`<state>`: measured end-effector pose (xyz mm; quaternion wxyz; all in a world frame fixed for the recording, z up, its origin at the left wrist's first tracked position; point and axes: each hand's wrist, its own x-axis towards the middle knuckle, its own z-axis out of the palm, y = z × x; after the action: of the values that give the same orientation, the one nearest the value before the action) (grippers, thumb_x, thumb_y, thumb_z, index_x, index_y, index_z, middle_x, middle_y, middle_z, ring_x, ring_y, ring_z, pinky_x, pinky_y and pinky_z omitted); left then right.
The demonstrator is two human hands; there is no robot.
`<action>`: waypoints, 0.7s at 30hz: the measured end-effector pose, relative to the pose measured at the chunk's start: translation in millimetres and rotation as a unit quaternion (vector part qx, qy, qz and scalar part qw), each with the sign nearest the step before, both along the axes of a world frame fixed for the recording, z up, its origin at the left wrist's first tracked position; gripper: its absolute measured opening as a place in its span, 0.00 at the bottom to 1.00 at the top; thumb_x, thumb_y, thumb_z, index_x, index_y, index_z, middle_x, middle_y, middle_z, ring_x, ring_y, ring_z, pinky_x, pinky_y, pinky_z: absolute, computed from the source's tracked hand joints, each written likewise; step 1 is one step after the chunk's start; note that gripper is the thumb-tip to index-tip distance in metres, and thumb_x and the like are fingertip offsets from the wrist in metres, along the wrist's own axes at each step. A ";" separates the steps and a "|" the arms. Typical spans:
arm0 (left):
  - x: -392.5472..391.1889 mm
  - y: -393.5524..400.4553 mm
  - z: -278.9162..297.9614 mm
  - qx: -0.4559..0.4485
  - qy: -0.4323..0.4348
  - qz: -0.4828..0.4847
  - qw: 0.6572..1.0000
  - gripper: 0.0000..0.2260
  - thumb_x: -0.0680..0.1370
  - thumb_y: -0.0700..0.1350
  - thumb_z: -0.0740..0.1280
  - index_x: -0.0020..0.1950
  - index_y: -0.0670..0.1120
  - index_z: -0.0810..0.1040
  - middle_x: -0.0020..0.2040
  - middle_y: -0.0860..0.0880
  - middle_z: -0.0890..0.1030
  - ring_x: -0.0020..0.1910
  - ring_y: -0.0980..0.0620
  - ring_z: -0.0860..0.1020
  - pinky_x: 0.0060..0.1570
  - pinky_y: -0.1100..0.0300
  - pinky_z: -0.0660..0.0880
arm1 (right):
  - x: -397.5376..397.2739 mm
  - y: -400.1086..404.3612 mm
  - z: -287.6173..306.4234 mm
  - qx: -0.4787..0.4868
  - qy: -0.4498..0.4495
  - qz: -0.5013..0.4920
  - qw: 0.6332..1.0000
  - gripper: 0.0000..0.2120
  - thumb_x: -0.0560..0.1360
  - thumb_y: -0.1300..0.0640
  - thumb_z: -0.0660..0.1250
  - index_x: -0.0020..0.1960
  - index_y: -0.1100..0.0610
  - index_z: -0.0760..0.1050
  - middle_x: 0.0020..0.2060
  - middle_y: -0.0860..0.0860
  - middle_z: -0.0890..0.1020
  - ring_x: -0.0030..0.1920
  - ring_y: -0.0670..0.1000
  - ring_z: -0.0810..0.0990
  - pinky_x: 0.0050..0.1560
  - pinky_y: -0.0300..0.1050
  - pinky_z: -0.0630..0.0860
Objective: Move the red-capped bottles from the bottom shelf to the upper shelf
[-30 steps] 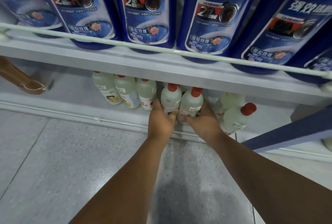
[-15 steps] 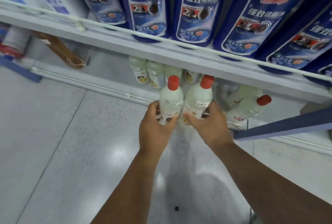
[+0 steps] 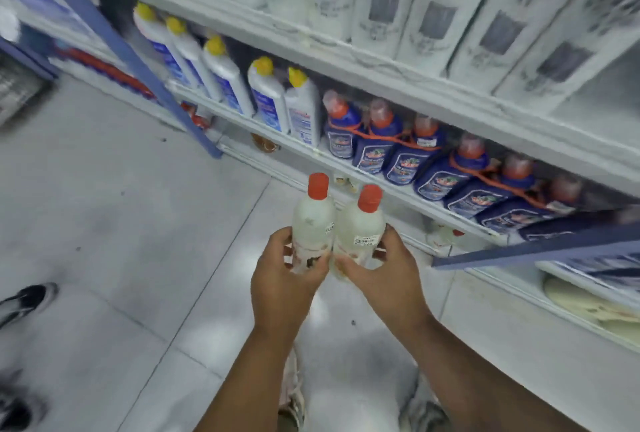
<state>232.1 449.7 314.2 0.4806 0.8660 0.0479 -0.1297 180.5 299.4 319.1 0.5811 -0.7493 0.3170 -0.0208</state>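
Both hands, left hand (image 3: 282, 279) and right hand (image 3: 384, 275), each grip a translucent, round-shouldered red-capped bottle (image 3: 311, 223).

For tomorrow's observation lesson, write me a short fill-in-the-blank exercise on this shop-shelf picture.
1. Each hand holds one bottle with a ____ cap.
2. The left hand and right hand hold the two bottles side by ____.
3. The white bottles on the shelf have ____ caps.

Answers: red; side; yellow
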 end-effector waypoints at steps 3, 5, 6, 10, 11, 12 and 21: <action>-6.2 1.8 97.4 -0.015 -0.013 0.012 1.000 0.22 0.67 0.59 0.78 0.56 0.66 0.72 0.50 0.64 0.82 0.47 0.61 0.81 0.43 0.61 0.80 | -2.6 0.2 98.5 0.009 -0.016 0.004 1.000 0.21 0.68 0.51 0.81 0.55 0.40 0.76 0.49 0.34 0.83 0.51 0.38 0.81 0.55 0.43 0.80; -10.2 -0.5 158.1 -0.022 -0.027 0.013 0.999 0.23 0.67 0.59 0.78 0.56 0.65 0.73 0.50 0.64 0.82 0.46 0.62 0.81 0.43 0.63 0.78 | -7.5 -2.6 158.5 0.003 -0.031 0.006 0.999 0.20 0.68 0.51 0.80 0.55 0.42 0.76 0.48 0.33 0.83 0.50 0.36 0.81 0.52 0.37 0.78; -11.4 -2.3 186.5 -0.026 -0.032 0.011 0.999 0.23 0.66 0.59 0.78 0.57 0.64 0.73 0.50 0.64 0.81 0.47 0.62 0.81 0.43 0.64 0.77 | -10.7 -4.3 187.0 -0.003 -0.041 0.005 0.999 0.19 0.69 0.51 0.80 0.55 0.40 0.76 0.48 0.31 0.82 0.50 0.35 0.80 0.50 0.33 0.76; -13.3 -12.6 283.5 -0.063 -0.056 -0.024 0.996 0.20 0.67 0.56 0.79 0.52 0.67 0.72 0.48 0.67 0.80 0.46 0.66 0.79 0.41 0.68 0.74 | -27.3 -10.0 285.0 -0.027 -0.083 -0.019 0.996 0.20 0.68 0.47 0.80 0.53 0.34 0.74 0.48 0.29 0.81 0.50 0.36 0.81 0.50 0.32 0.76; -14.7 -16.5 305.1 -0.071 -0.068 -0.036 0.995 0.20 0.67 0.56 0.79 0.50 0.68 0.72 0.47 0.68 0.80 0.46 0.66 0.78 0.41 0.69 0.73 | -33.5 -11.8 306.2 -0.034 -0.094 -0.032 0.995 0.20 0.68 0.46 0.80 0.54 0.35 0.75 0.49 0.30 0.82 0.50 0.38 0.81 0.51 0.35 0.77; -16.7 -21.3 325.8 -0.080 -0.077 -0.049 0.993 0.19 0.67 0.55 0.79 0.50 0.68 0.73 0.47 0.68 0.80 0.46 0.66 0.78 0.41 0.68 0.73 | -41.4 -14.1 327.6 -0.039 -0.105 -0.048 0.993 0.20 0.68 0.47 0.80 0.55 0.36 0.77 0.49 0.32 0.83 0.50 0.39 0.82 0.51 0.38 0.78; -84.7 -100.5 460.6 -0.163 -0.125 -0.208 0.956 0.21 0.66 0.60 0.79 0.52 0.65 0.71 0.46 0.63 0.80 0.43 0.67 0.78 0.38 0.65 0.74 | -150.0 -66.5 479.3 -0.117 -0.163 -0.184 0.962 0.21 0.68 0.49 0.80 0.59 0.42 0.80 0.48 0.38 0.85 0.46 0.40 0.83 0.45 0.36 0.80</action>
<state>147.4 349.2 774.8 0.5794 0.7762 -0.2159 -0.1232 30.5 232.8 798.4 0.5191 -0.7275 0.3453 -0.2864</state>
